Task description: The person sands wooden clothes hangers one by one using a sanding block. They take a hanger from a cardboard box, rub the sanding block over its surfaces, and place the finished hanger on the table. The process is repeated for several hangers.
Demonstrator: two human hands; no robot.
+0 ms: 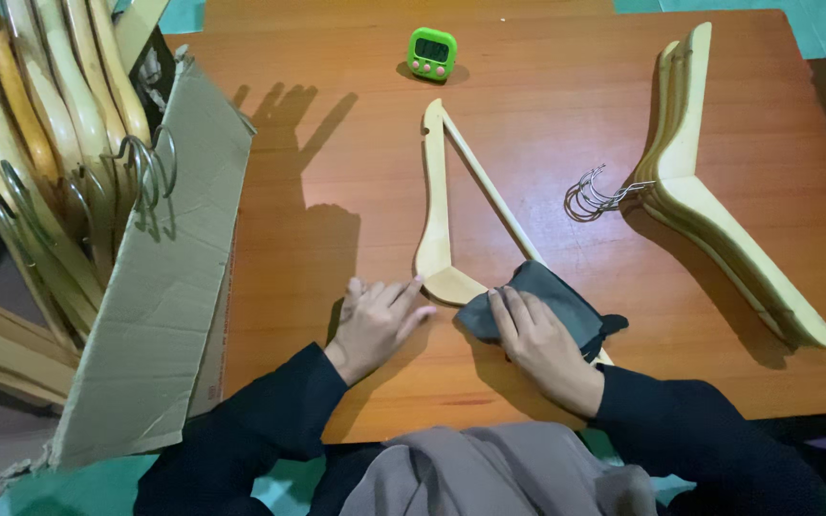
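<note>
We see the left hand (375, 323) resting flat, fingers spread, touching the wooden hanger (439, 225) lying on the orange table (336, 143). The right hand (539, 342) presses a dark grey cloth (552, 298) onto the hanger's arm, apparently gripping it. A stack of hangers (709, 191) lies well apart.

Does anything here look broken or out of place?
Only the cardboard box of hangers at the left: its flap is torn and sags onto the table. The stacked hangers lie neatly.
</note>
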